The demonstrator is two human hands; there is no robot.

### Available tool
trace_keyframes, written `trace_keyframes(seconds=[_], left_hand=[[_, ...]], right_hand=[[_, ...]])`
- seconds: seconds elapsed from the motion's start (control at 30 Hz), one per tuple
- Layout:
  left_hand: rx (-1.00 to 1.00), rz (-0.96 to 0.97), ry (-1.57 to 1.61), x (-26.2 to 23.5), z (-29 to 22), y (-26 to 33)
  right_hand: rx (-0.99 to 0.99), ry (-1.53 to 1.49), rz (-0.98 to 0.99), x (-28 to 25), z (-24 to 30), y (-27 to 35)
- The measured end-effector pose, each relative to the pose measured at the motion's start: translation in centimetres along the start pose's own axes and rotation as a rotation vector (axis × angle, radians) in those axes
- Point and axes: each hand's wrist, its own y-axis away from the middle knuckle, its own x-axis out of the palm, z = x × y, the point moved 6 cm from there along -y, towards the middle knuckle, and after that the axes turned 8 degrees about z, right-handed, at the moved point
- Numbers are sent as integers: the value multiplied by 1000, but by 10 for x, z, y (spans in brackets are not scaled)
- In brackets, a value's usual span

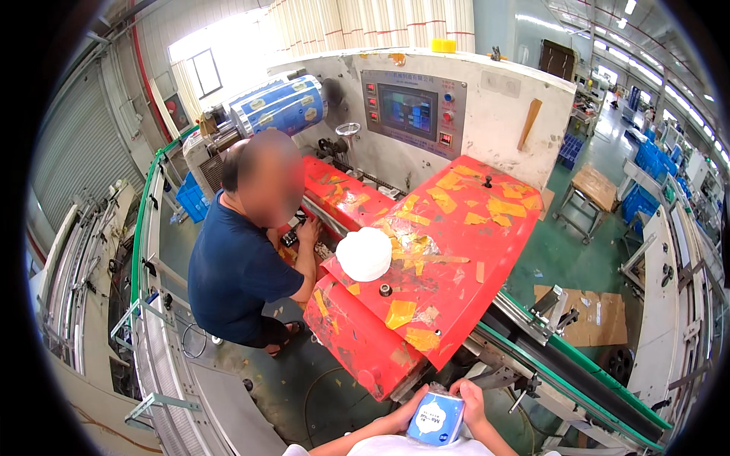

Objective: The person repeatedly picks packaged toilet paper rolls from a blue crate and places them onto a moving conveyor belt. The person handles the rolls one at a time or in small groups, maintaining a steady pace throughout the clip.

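The red machine cover (456, 304) takes up the middle of this workshop, scuffed and patched with torn yellow tape. On it, near its left edge, sits a rounded white bundle (364, 254). Behind the cover rises an off-white panel (498, 125) with a lit screen (409, 109) and buttons, and a yellow block (443, 45) on its top edge. Beyond the cover, to the left, hangs a big roll of blue printed film (277, 102); pale curtains (380, 26) hang farther back. To the cover's left a co-worker in a dark blue T-shirt (232, 266) bends over the machine. To its right are green floor, a wooden-topped stool (595, 188) and flattened cardboard (608, 327), with a green-edged conveyor (593, 395) running past its near right side.

Just this side of the cover, the person holds a blue packet (435, 422), boxy and soft-cornered, with a white cloud-like patch and pale print; its wrapping looks clear and glossy along the top. The left hand (412, 403) grasps its left side, the right hand (473, 403) its upper right; whatever fingers lie behind it, I can't make out.
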Motion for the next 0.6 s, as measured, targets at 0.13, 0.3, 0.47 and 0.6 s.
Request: trace_keyframes(seconds=[0.13, 0.3, 0.47, 0.6], left_hand=[[3, 141, 13, 2, -1, -1], [215, 385, -99, 19, -34, 9], [253, 510, -169, 31, -35, 17], [213, 439, -151, 43, -39, 25]], right_hand=[[6, 1, -8, -3, -5, 3], [12, 12, 65, 4, -5, 3], [26, 158, 121, 13, 5, 5], [-2, 196, 94, 16, 14, 8]])
